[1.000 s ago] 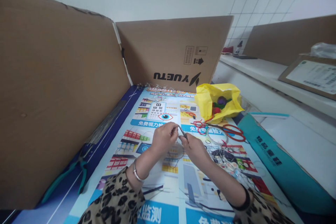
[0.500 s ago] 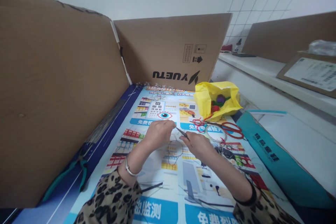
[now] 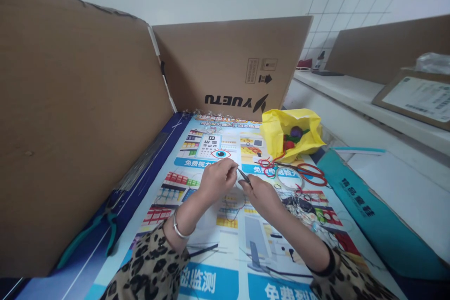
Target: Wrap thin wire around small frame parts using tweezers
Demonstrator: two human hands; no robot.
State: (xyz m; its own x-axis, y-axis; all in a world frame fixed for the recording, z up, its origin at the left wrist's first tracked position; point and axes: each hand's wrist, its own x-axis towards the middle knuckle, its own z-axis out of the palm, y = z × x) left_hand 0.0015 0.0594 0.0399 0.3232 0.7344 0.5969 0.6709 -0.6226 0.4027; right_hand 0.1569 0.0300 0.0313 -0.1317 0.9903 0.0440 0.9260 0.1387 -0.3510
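Note:
In the head view my left hand [image 3: 218,180] is closed in a pinch above the printed sheet. What its fingertips hold is too small to make out. My right hand [image 3: 263,194] grips a slim, pointed dark metal tool [image 3: 243,176], with its tip up against the left fingertips. Whether this tool has one arm or two does not show. Below the hands a thin dark loop of thread or wire [image 3: 232,219] shows against the sheet. Scissors with red handles [image 3: 312,174] and a roll of clear tape [image 3: 288,178] lie beyond my right hand.
A yellow bag [image 3: 274,136] with red, purple and green yarn stands at the back right. Teal-handled pliers [image 3: 111,232] lie at left by the cardboard wall [image 3: 87,117]. Tangled wire [image 3: 298,208] lies beside my right forearm. A teal box [image 3: 355,197] borders the right side.
My left hand has shifted slightly right and its fingers have curled in more. My right hand and the tool have barely moved, with the tip still at the left fingertips.

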